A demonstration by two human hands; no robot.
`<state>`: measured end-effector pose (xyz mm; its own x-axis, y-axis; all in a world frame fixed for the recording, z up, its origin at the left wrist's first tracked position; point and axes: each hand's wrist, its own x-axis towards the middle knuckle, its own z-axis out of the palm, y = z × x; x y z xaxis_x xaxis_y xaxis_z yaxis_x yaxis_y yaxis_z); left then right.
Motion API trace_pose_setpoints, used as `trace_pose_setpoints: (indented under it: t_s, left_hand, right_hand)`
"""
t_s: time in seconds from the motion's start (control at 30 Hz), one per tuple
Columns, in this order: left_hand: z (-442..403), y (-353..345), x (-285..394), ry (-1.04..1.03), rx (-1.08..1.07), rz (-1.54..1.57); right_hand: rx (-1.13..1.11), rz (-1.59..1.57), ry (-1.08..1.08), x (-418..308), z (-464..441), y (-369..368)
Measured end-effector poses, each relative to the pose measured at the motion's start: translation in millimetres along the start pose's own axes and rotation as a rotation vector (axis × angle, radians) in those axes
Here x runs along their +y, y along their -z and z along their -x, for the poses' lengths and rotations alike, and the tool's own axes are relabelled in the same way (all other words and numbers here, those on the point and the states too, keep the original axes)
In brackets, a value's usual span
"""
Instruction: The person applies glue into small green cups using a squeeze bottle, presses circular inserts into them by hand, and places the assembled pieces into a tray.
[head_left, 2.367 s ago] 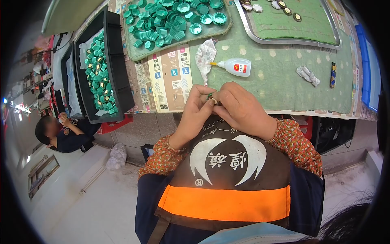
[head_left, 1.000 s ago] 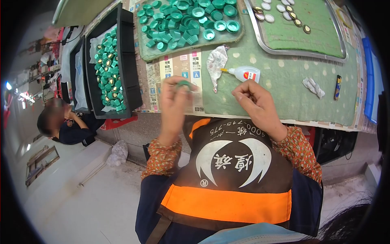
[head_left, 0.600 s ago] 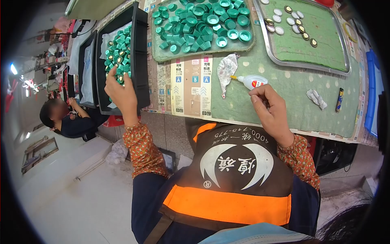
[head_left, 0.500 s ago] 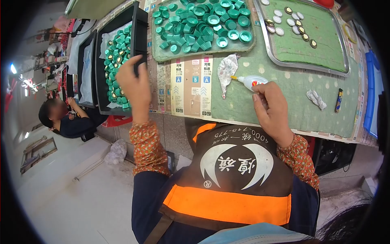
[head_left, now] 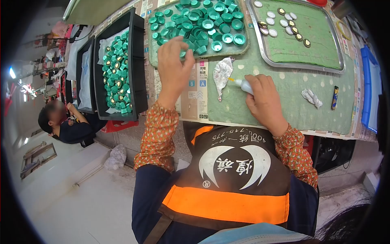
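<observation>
One hand, the left hand, reaches over the near edge of a tray piled with shiny green cups. Its fingers bend toward the thumb with a gap between them, and green shows in that gap. From here I can't tell if they pinch a cup or just hang over the pile.

The right hand is on a small squeeze bottle. Its fingers curl over the far side and its thumb sits on the near side, so most of the bottle is hidden. The yellow tip points at a crumpled rag on the green cloth.

I'd say a soft touch is best here. The cups look thin, so a light pinch on the side should stop them from bending. Some sit tucked inside each other, so it would help to check that just one comes up. With the bottle, I'd squeeze only a tiny bit and keep the tip over the rag, so any drip lands there.

Off to the left is a black bin with green and gold pieces in it. To the right, a metal-rimmed tray holds round caps, some white and some dark.
</observation>
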<state>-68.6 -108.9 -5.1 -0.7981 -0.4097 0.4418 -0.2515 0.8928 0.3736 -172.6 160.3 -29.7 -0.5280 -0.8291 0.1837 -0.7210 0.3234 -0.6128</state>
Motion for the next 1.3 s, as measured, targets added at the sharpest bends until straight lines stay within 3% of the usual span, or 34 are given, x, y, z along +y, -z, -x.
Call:
trace_pose_setpoints:
  t_s: [0.07, 0.13, 0.27, 0.43, 0.57, 0.67, 0.73, 0.87, 0.97, 1.07, 1.3]
  left_hand:
    - [13, 7, 19, 0.006, -0.053, 0.133]
    - [29, 12, 45, 0.026, -0.150, 0.246]
    - [49, 15, 83, -0.143, -0.216, 0.241]
    - [72, 11, 102, -0.087, -0.233, 0.397]
    - [88, 8, 101, 0.310, -0.448, 0.859]
    - [101, 1, 96, 0.680, -0.598, 1.338]
    - [99, 8, 96, 0.928, -0.699, 1.614]
    - [106, 6, 94, 0.957, -0.696, 1.786]
    - [109, 4, 92, 0.979, -0.659, 1.888]
    - [110, 5, 89, 1.002, -0.602, 1.958]
    - [108, 11, 80, 1.056, -0.562, 2.001]
  right_hand:
    - [0.091, -0.277, -0.037, 2, 1, -2]
    - [0.067, -0.574, -0.172, -9, -4, 5]
    - [-0.072, -1.129, -0.528, -29, -11, 15]
    - [-0.048, -1.068, -0.580, -30, -6, 10]
    - [-0.047, -1.007, -0.597, -31, -1, 12]
    - [0.043, -0.792, -0.335, -27, 8, 3]
    - [0.017, -0.735, -0.309, -32, 9, 9]
    - [0.047, -0.649, -0.192, -39, 10, 12]
    - [0.006, -0.754, -0.245, -44, 9, 22]
    - [0.057, -0.662, -0.093, -35, 12, 25]
    - [-0.031, -0.478, -0.017, -34, 30, 41]
